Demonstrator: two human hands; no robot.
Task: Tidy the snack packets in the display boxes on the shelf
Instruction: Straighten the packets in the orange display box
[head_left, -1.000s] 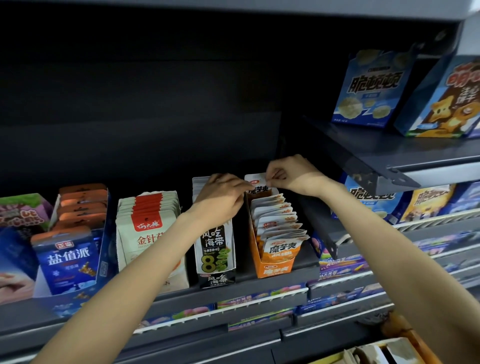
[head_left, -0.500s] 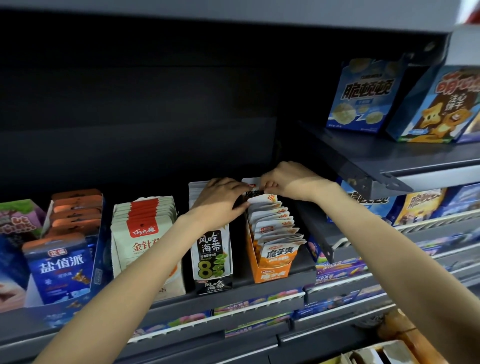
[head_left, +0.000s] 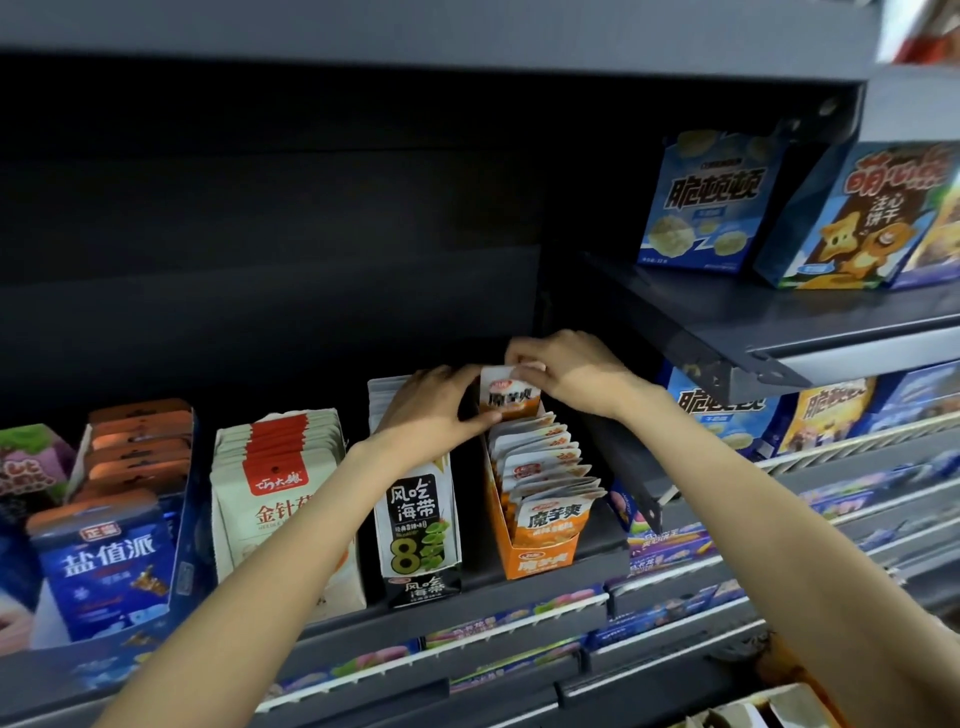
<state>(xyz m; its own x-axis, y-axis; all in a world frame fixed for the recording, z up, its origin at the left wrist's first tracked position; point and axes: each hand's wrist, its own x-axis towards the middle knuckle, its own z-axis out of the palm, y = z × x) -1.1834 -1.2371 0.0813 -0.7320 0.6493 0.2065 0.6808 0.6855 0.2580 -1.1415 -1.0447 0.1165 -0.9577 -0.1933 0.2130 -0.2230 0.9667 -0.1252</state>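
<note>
Both hands work the back of the orange box (head_left: 540, 558), which sits on the shelf (head_left: 519, 584) at about 5 o'clock from frame centre. Right hand (head_left: 563, 371) pinches the top edge of the rear packet (head_left: 509, 400), thumb and fingers curled on it; packet stands upright, raised above the row (head_left: 545, 462) leaning fwd in front of it. Left hand (head_left: 434, 408) is curled at the packet's left edge, steadying it, w/ its heel over the black-white packets (head_left: 418, 514) next door at 9 o'clock of the box. Likely step: seating the rear packet back into line. Risks, as I judge: pushing down w/o parting the row could crumple the packet or shove the row fwd so the front ones tip over the box's low lip; the left wrist could drag the neighbouring stack askew; the light card box may slide toward the shelf edge if pressed hard.
</note>
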